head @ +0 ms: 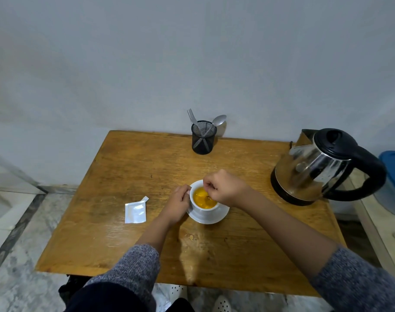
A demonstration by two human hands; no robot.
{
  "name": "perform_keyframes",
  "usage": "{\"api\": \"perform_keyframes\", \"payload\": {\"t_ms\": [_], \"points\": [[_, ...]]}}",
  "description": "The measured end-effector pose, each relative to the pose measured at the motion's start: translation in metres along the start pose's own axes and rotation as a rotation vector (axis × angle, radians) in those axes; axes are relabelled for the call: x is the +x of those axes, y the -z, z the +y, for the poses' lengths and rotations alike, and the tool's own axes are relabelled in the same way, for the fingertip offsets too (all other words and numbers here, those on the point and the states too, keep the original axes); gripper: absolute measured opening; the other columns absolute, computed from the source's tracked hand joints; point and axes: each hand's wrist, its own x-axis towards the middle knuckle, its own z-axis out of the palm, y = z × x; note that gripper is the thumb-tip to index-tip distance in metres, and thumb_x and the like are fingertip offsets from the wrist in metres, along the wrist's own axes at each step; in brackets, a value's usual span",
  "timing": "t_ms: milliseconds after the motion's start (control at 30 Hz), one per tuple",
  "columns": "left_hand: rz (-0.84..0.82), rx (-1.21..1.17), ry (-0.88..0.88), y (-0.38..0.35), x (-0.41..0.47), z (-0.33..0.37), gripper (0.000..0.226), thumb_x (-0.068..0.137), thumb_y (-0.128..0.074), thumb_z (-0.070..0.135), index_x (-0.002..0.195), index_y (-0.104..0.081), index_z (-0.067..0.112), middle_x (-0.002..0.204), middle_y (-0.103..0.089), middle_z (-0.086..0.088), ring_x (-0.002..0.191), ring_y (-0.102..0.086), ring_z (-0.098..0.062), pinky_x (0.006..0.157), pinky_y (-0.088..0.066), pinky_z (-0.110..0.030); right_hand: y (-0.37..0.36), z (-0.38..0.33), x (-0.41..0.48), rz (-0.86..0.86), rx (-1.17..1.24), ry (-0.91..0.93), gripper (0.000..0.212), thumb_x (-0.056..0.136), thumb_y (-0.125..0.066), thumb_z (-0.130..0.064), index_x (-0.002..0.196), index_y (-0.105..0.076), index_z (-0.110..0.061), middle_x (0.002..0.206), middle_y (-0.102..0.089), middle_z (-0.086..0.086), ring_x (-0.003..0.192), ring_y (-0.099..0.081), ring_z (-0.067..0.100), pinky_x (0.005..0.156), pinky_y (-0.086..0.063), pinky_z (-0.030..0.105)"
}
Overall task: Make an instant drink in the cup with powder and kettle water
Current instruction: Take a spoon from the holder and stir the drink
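Porcelain, white and glossy, makes up the cup (203,199), a round vessel sitting on a matching saucer (211,218) near the middle of the worn wooden bench (129,167), whose grain shows scuffs and pale chips. The cup holds a cloudy orange-yellow drink. The left hand (177,206) wraps its grip around the cup's left side, fingers curled against the wall and hiding the handle, if it lies there. The right hand (225,188) hovers over the rim with its grip pinched closed on a thin stirrer (its bowl only dimly visible under the liquid, its shaft almost wholly covered by the fingers, so its kind is hard to tell). Left of the cup lies a flat, silvery sachet (135,211) with one corner torn up. At the right edge stands the kettle (322,165), polished steel with a black plastic lid, base and looped handle. At the back, a black mesh holder (203,140) carries a metal fork (192,118) and spoon (219,120). Grey knitted sleeves (135,264) cover both forearms partway.
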Motion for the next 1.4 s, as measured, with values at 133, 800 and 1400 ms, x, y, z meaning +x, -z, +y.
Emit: {"api": "perform_keyframes", "payload": {"t_ms": [133, 800, 1400], "points": [[-0.008, 0.001, 0.004, 0.0, 0.001, -0.001, 0.024, 0.096, -0.037, 0.02, 0.105, -0.058, 0.014, 0.107, -0.054, -0.013, 0.101, -0.049, -0.024, 0.079, -0.035, -0.03, -0.005, 0.0, -0.002, 0.08, 0.182, -0.001, 0.018, 0.084, -0.052, -0.007, 0.085, -0.069, -0.004, 0.082, -0.07, 0.015, 0.076, -0.064, 0.029, 0.066, -0.052, 0.039], [-0.018, 0.019, 0.0, 0.001, 0.002, -0.002, 0.024, 0.096, -0.036, 0.02, 0.105, -0.058, 0.013, 0.107, -0.054, -0.012, 0.102, -0.049, -0.024, 0.081, -0.035, -0.03, 0.001, 0.002, -0.003, 0.004, 0.118, 0.027, 0.017, 0.085, -0.053, -0.011, 0.089, -0.069, -0.009, 0.089, -0.07, 0.01, 0.083, -0.065, 0.025, 0.073, -0.056, 0.041], [-0.006, 0.018, 0.018, -0.001, 0.001, 0.001, 0.024, 0.096, -0.037, 0.02, 0.107, -0.058, 0.014, 0.108, -0.054, -0.013, 0.102, -0.05, -0.025, 0.082, -0.036, -0.031, 0.004, 0.007, -0.007, -0.029, 0.011, 0.061, 0.017, 0.084, -0.051, -0.011, 0.079, -0.067, -0.011, 0.083, -0.067, 0.009, 0.077, -0.061, 0.025, 0.063, -0.05, 0.037]]}}
